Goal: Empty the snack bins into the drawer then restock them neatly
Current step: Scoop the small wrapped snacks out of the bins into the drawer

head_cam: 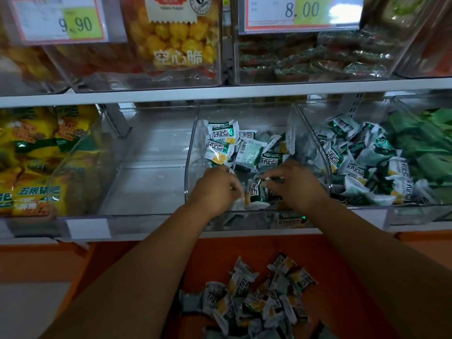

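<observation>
Nearest, below both hands, is the orange drawer (220, 255). A heap of loose packs (254, 299), green and white with a bit of yellow, lies in it, between the two arms.

Higher up, both hands reach into the clear middle bin (190, 152). The left hand (215, 189) has its fingers curled down round a pale pack (241, 203) at the front of the bin. The right hand (296, 184) is close beside it, and its fingers pinch the top of a green pack (259, 192) that sits between the two hands. Neither hand is spread wide.

Just past the fingers, more of the same packs (234, 145) are piled at the back of the bin.

To the left of the left hand is another clear bin (146, 155), and past that are yellow bags (31, 155). To the right of the right hand is a bin full of green and white packs (362, 155), then dark green bags (420, 143).

Far above the hands, on the top shelf, is a bag of yellow puffs (176, 40) and a bin of flat packs with green edges (318, 59). One price tag (58, 20) says 9.90 and the other tag (303, 11) says 8.00.
</observation>
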The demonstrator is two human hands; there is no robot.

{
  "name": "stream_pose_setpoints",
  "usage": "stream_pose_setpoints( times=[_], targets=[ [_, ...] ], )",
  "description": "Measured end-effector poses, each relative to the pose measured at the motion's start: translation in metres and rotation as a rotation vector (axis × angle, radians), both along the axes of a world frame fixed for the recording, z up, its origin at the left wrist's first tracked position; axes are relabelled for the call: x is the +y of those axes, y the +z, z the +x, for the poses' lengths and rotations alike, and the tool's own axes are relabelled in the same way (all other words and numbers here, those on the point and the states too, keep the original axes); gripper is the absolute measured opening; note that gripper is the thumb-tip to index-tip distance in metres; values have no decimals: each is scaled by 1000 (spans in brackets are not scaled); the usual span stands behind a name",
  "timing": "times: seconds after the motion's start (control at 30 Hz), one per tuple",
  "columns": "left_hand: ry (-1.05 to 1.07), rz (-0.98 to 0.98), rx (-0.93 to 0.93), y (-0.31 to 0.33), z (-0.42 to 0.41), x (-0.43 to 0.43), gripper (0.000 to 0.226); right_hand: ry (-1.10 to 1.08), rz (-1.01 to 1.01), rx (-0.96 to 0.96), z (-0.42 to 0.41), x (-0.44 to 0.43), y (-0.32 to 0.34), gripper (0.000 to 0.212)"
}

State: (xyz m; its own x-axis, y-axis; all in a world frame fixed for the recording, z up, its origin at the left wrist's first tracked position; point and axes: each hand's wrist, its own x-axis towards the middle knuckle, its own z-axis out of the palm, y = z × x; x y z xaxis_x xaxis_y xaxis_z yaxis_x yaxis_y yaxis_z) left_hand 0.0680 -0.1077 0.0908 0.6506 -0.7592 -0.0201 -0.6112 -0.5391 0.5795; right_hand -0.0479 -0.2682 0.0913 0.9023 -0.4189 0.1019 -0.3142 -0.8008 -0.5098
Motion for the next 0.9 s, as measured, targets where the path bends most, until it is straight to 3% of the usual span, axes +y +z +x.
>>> stream_pose_setpoints(
  times=[0.17,0.33,0.47,0.6,0.77,0.9],
  targets=[
    [73,-247,-196,2,-9,5,9,-19,-112,-287,-10,12,5,23],
    [118,-528,-203,23,-23,20,8,-51,-150,-572,-36,27,25,21],
    [47,-610,-227,53,-52,40,9,-60,-127,-640,-74,41,48,24],
    [-39,-541,-224,39,-84,57,18,-27,-40,-502,-119,55,46,19],
    [-155,-241,-26,-46,-116,70,12,15,66,16,-148,53,-22,20],
    [-83,57,63,-121,-127,73,17,20,179,330,-156,50,-102,19]
  ],
)
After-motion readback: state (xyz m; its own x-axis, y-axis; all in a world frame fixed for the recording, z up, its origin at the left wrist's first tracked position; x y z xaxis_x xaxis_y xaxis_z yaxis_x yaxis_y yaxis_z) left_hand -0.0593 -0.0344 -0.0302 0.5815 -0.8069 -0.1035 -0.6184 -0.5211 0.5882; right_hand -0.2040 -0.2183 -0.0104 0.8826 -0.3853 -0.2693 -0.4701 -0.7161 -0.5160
